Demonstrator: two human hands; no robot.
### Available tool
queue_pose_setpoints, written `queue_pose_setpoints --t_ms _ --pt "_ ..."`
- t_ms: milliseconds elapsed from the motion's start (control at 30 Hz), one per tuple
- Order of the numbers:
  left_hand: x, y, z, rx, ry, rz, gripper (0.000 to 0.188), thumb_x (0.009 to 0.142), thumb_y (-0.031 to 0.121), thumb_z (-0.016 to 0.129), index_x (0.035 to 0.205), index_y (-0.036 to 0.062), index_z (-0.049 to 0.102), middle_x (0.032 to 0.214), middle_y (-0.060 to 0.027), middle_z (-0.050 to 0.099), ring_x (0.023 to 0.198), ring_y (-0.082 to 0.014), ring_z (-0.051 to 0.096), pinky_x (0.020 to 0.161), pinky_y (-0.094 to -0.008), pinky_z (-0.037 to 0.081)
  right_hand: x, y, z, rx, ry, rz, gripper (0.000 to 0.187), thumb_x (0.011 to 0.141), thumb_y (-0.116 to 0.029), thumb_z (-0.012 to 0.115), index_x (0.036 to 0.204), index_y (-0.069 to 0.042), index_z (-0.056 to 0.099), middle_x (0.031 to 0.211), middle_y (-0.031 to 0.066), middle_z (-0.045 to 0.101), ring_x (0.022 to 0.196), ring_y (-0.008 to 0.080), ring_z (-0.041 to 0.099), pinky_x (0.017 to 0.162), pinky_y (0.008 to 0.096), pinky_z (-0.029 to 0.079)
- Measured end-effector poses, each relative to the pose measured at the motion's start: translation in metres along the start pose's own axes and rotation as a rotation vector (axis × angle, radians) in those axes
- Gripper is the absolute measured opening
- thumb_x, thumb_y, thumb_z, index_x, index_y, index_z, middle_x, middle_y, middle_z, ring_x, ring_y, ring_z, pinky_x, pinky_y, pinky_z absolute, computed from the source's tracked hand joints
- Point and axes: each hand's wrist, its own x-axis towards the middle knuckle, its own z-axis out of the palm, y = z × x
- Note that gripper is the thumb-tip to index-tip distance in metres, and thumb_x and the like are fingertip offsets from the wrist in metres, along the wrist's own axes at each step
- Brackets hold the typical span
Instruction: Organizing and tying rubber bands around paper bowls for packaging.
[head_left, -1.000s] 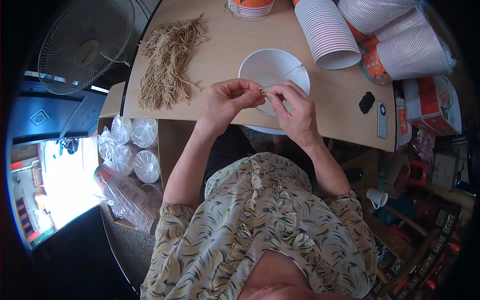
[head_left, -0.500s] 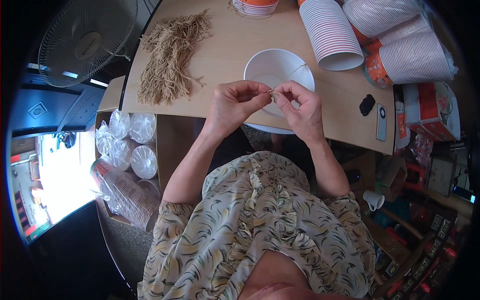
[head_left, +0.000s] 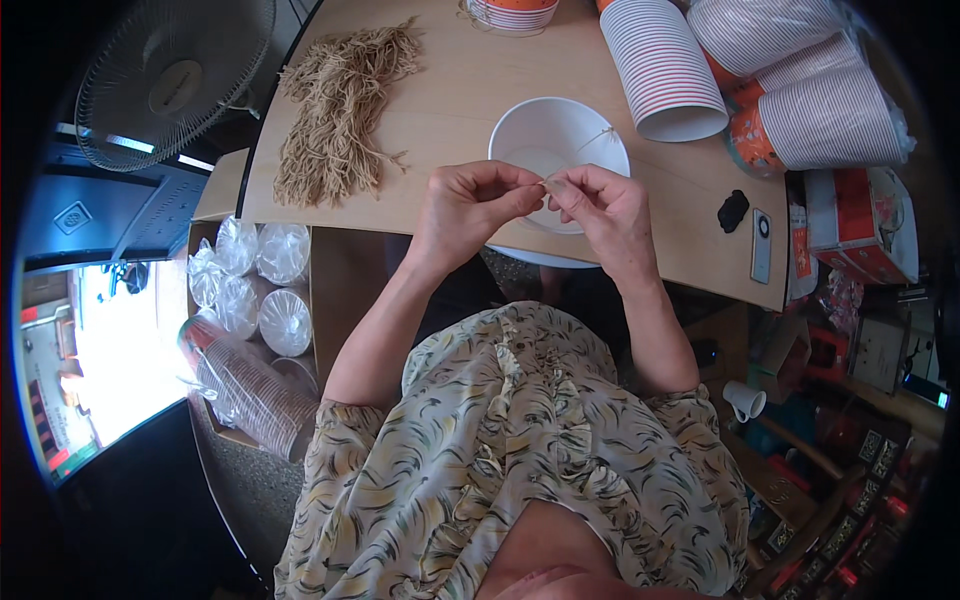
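Observation:
A white paper bucket (head_left: 540,125) stands at the near edge of the table, its open mouth facing me. Over its near rim, my left hand (head_left: 462,212) and my right hand (head_left: 610,215) meet fingertip to fingertip. Both are closed in a pinch on a thin piece of tan string (head_left: 545,184), mostly hidden by the fingers. On the bucket's right inner wall, a short bit of string (head_left: 606,132) pokes through near the rim. A loose heap of tan strings (head_left: 335,125) lies on the table to the left.
Nested paper buckets (head_left: 665,75) and plastic-wrapped stacks (head_left: 830,115) crowd the back right. A small remote (head_left: 762,245) and a black object (head_left: 734,211) lie at the right edge. Left are a fan (head_left: 175,85) and a carton (head_left: 318,300) of wrapped cups.
My right hand has turned slightly and shifted a little to the right, its thumb bent differently. My left hand keeps its pinch in nearly the same place.

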Motion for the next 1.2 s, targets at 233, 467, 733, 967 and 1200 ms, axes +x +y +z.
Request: queue_pose_setpoints --t_ms 233,467,733,967,1200 --pt "0.001 0.003 -0.007 -0.204 -0.047 -0.131 0.018 0.095 0.011 0.073 0.105 -0.0048 0.072 0.093 -0.0093 0.075 0.087 -0.0136 0.072 0.082 -0.0269 0.058 0.005 -0.009 -0.003 -0.34 0.024 -0.368 0.016 0.095 -0.006 0.066 0.11 0.0 0.068 0.094 0.0066 0.07 0.087 0.0152 0.066 0.08 0.0296 0.053" --pt "0.004 -0.003 -0.007 -0.175 -0.063 -0.052 0.017 0.094 0.008 0.073 0.106 -0.0034 0.071 0.094 -0.009 0.074 0.087 -0.0139 0.071 0.08 -0.0262 0.057 0.002 -0.011 -0.001 -0.283 -0.043 -0.292 0.012 0.096 -0.006 0.065 0.104 0.002 0.067 0.091 0.0069 0.07 0.087 0.0152 0.067 0.084 0.0311 0.053" --pt "0.005 -0.007 -0.009 -0.221 -0.064 0.02 0.012 0.09 0.0 0.074 0.1 -0.003 0.069 0.092 -0.0075 0.074 0.084 -0.0121 0.071 0.077 -0.0256 0.058 0.003 -0.009 -0.006 -0.182 -0.159 -0.192 0.009 0.096 -0.004 0.064 0.1 0.003 0.067 0.088 0.0063 0.071 0.083 0.0118 0.066 0.079 0.0289 0.054" --pt "0.0 -0.005 -0.006 -0.111 -0.071 0.034 0.011 0.09 -0.002 0.074 0.1 -0.0026 0.07 0.093 -0.0052 0.073 0.087 -0.0093 0.069 0.081 -0.0246 0.058 0.008 -0.01 -0.006 0.007 -0.176 -0.054 0.009 0.097 -0.002 0.063 0.103 0.005 0.065 0.082 0.0062 0.07 0.074 0.0094 0.066 0.07 0.0244 0.055" --pt "-0.004 0.001 -0.004 -0.038 -0.066 0.058 0.009 0.09 -0.003 0.074 0.098 -0.0026 0.07 0.093 -0.0048 0.073 0.087 -0.0085 0.068 0.082 -0.0244 0.057 0.01 -0.009 -0.01 -0.005 -0.264 -0.022 0.009 0.096 -0.003 0.064 0.101 0.005 0.064 0.08 0.0054 0.07 0.075 0.009 0.066 0.07 0.0245 0.054"
